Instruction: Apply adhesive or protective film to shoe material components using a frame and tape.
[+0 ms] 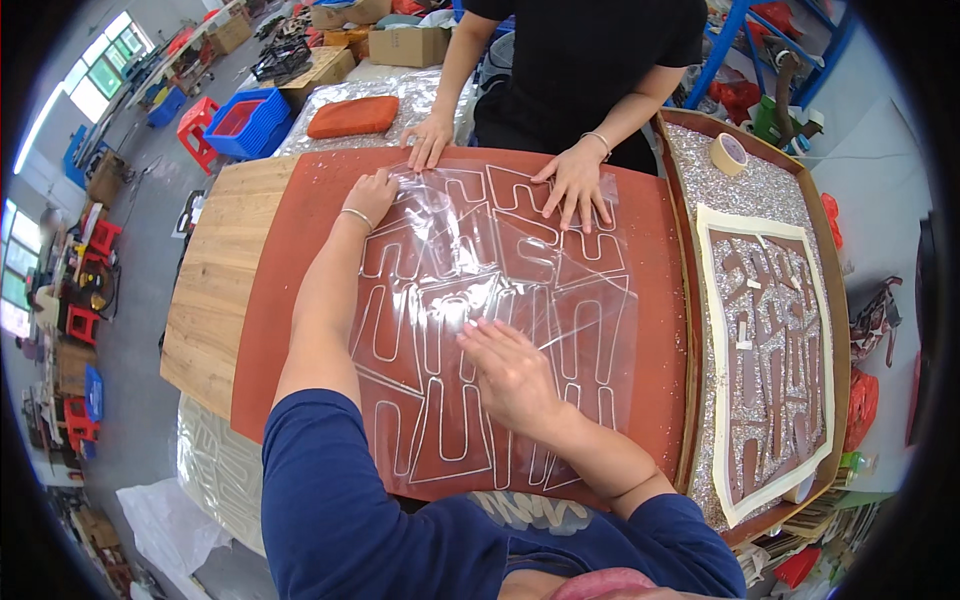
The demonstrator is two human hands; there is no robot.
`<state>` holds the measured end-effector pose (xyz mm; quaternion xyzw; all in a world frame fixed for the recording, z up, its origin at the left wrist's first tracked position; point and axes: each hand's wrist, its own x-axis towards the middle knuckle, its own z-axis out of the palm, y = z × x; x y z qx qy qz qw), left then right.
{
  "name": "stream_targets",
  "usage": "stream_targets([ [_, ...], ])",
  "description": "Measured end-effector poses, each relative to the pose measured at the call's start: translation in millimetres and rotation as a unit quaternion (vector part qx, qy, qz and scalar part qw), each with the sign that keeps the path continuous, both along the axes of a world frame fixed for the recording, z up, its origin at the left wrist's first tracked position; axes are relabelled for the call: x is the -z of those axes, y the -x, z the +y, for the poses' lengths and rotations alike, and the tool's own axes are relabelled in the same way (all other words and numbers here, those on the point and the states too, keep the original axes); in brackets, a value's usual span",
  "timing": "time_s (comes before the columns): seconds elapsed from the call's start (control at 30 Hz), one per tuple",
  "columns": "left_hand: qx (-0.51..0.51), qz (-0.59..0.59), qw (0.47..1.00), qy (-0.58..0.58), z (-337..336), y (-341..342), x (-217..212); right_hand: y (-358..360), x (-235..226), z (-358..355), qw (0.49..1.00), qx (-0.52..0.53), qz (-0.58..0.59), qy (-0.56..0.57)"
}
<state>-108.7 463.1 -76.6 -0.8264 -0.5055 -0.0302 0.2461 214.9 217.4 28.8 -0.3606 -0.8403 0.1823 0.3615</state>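
A clear plastic film [500, 290] with white cut-out outlines lies over a rust-red mat [290, 330] on a wooden table [215, 280]. My left hand [372, 193], with a thin bracelet at the wrist, presses flat on the film's far left corner. Fingers spread, my right hand [512, 370] lies flat on the middle of the film. Across the table a person in a black top presses both hands, one hand [428, 140] and the other hand [578, 182], on the film's far edge.
A wooden tray [682, 330] of silver glitter stands to the right, holding a cream-edged brown sheet [765, 350] and a tape roll [728, 152]. An orange cushion [352, 116] lies on foil at the back. Blue crates and red stools stand on the floor at left.
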Motion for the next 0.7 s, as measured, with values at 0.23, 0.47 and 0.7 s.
stream_targets([
  [0.23, -0.060, 0.012, 0.997, 0.041, -34, -12, -19, -8, -2, 4, 1.000, -0.015, 0.000, 0.011],
  [0.47, -0.048, 0.029, 0.998, -0.025, -65, -2, -11, -24, 38, -18, 0.998, -0.010, 0.046, 0.035],
  [0.7, -0.086, 0.008, 0.996, 0.005, -113, -4, -25, -50, 54, -38, 0.991, 0.001, 0.121, 0.053],
])
